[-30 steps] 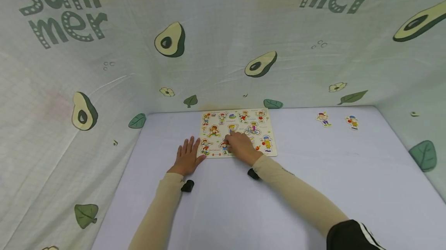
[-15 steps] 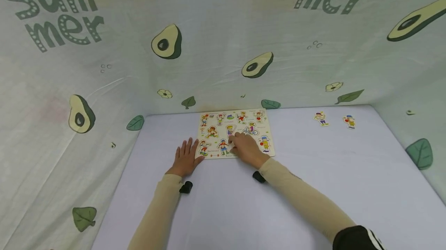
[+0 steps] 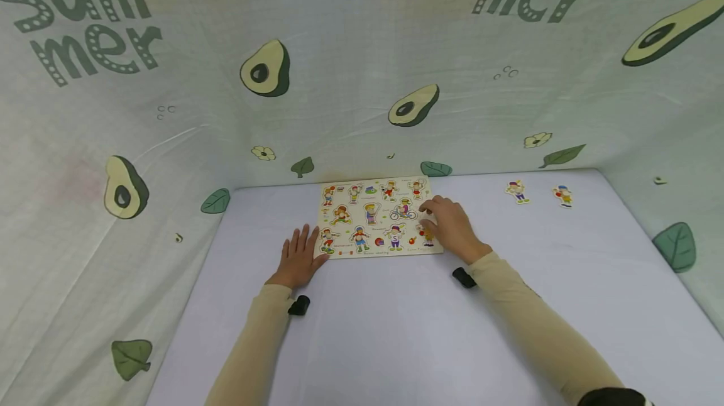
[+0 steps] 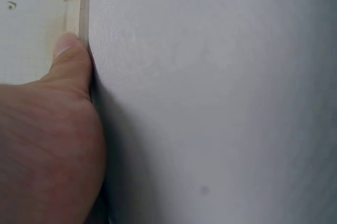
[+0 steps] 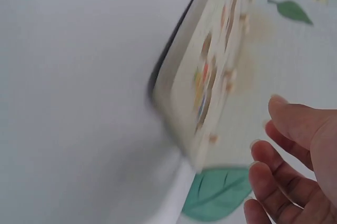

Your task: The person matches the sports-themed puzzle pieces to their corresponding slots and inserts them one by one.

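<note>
A cream puzzle board (image 3: 401, 254) printed with cartoon children playing sports lies at the back middle of the table. Along its left edge my left hand (image 3: 296, 260) rests flat, fingers spread; in the left wrist view the thumb (image 4: 72, 58) is at the board's edge. My right hand (image 3: 454, 230) hovers over the board's right edge with loosely bent fingers and holds nothing. It partly hides a figure in yellow (image 3: 428, 239). In the right wrist view, a gap shows between the fingers (image 5: 268, 182) and the board (image 5: 181, 90).
Two loose puzzle figures, one in purple trousers (image 3: 517, 192) and one with a blue cap (image 3: 563, 196), lie at the back right of the white table (image 3: 384, 330). Behind them hangs a cloth (image 3: 339, 110) printed with avocados and leaves.
My right hand has moved right, from the middle of the board to its right edge, uncovering the lower middle figures. The left hand stays beside the board. The head view has shifted slightly.
</note>
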### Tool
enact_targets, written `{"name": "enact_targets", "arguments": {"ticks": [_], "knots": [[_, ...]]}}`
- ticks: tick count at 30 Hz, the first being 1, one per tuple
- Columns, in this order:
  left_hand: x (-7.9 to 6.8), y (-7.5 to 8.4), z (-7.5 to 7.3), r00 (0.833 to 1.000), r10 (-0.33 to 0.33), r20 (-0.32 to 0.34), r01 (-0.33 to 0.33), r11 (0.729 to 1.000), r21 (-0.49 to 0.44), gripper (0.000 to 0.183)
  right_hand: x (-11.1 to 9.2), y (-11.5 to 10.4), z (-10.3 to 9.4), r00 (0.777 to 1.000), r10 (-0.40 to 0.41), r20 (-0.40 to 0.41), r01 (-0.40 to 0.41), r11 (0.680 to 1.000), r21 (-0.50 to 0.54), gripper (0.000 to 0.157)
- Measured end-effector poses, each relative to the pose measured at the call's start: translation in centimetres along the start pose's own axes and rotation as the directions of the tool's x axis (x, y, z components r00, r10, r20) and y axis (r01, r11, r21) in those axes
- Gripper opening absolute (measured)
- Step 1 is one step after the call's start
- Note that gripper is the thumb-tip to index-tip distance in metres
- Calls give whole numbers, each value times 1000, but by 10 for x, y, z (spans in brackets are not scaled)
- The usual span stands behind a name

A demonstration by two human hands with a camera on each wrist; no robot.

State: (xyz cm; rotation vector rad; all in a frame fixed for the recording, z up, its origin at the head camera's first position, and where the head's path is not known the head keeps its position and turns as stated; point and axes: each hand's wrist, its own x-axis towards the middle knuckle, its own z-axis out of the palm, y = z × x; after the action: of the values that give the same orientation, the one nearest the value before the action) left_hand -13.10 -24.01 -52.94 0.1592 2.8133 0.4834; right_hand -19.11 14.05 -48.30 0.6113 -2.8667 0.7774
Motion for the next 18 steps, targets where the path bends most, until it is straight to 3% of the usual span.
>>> {"name": "enact_targets", "arguments": {"ticks": [8,18], "knots": [[-1,0,-1,1000,0,11,0,1000,-1,80,-11,58,-30,992,103,-69,-107,993,-50,26],[-1,0,0,1000,10,-2,-10,1000,-11,80,-23,112,-60,978,157,-134,-169,982,-81,25]]}}
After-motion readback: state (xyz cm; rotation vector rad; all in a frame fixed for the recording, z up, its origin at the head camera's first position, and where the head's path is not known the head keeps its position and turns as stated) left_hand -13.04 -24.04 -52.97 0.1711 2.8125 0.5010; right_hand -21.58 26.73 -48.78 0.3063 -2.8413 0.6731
